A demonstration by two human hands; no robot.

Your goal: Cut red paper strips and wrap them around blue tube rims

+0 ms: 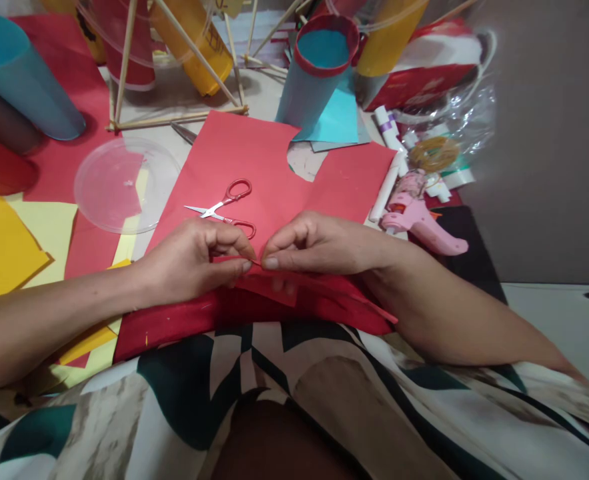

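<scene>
My left hand [207, 257] and my right hand [319, 245] meet near the table's front edge, both closed in a pinch. Thumb and forefinger of each grip the edge of a red paper strip [344, 292], whose long end runs down to the right. Just beyond my fingers, a pair of scissors [219, 210] with red handles lies with its blades apart on a large red paper sheet [247, 157]. That sheet has a curved piece cut out of its far side. Part of the strip is hidden behind my fingers.
A pink glue gun [419, 220] lies at right beside white rolls and a clear plastic bag. Blue paper tubes [307, 90], a wooden stick frame [179, 119] and orange cups [194, 53] stand at the back. At left are a clear lid [109, 180] and yellow paper [4, 247].
</scene>
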